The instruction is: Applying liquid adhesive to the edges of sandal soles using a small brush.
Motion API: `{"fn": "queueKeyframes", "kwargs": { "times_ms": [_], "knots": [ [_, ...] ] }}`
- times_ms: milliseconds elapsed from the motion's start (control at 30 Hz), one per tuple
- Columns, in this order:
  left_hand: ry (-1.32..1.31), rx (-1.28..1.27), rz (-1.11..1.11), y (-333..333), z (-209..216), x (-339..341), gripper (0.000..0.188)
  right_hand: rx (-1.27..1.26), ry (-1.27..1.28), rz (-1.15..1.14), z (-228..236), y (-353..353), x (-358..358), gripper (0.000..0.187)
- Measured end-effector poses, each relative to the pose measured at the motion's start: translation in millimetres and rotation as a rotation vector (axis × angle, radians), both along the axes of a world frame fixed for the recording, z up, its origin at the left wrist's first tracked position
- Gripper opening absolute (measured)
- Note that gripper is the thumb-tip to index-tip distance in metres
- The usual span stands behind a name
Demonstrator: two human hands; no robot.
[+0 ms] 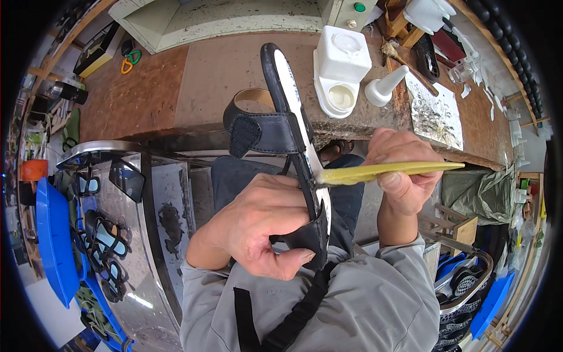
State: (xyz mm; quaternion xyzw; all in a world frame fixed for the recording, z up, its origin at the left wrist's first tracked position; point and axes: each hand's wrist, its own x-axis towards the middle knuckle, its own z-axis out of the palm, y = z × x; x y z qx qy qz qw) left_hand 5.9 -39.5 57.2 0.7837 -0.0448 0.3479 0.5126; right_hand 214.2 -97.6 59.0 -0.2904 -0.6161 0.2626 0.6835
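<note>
My left hand (264,226) is closed round the lower end of a black sandal (302,146), its thumb and fingers gripping the strap and edge. The sandal stands on edge, with its black straps to the left and its white face turned right. A wide strap (264,134) with a rough fastening patch sticks out on the left. My right hand (404,167) is closed on a yellow brush-like tool (393,171), seen nearly edge-on. Its darker left end meets the white face around mid-length; bristles cannot be made out.
A brown workbench (234,70) lies ahead, with a white dispenser bottle (343,61), a white cone-shaped nozzle (387,86) and a stained paper sheet (434,111). On the left, several sandals (108,240) lie by a metal table (149,281) and a blue tray (54,240).
</note>
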Motion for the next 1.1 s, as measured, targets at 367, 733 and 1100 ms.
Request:
{"fn": "queueKeyframes", "kwargs": {
  "times_ms": [367,733,1100],
  "knots": [
    [0.043,0.023,0.013,1,-2,-2,0.026,0.044,-0.018,0.161,2,2,7,0.015],
    [0.077,0.043,-0.015,4,-2,-1,0.026,-0.092,-0.03,0.297,6,6,16,0.018],
    [-0.149,-0.015,0.014,15,-10,8,0.017,-0.151,0.137,0.369,-16,17,14,0.015]
  ]
}}
